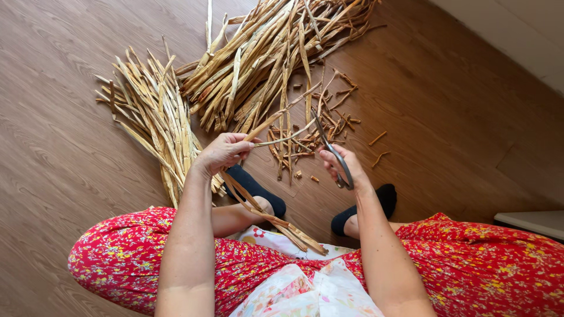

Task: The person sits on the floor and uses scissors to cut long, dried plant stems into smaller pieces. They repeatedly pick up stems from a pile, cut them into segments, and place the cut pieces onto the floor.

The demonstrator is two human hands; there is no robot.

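Your left hand [223, 151] pinches a bundle of dried plant strips [267, 218] over your lap; your right hand [341, 167] has a closed grip on scissors [330, 149], blades at one strip. Fingertips sit near: a slip could nick them.

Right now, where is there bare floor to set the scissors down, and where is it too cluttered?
Bare wood floor lies right of the right hand, between the scattered cut bits and the white ledge. More lies far left of the sorted strip bundle. Crowded: the big heap ahead, and between the feet, where the left hand holds strips.
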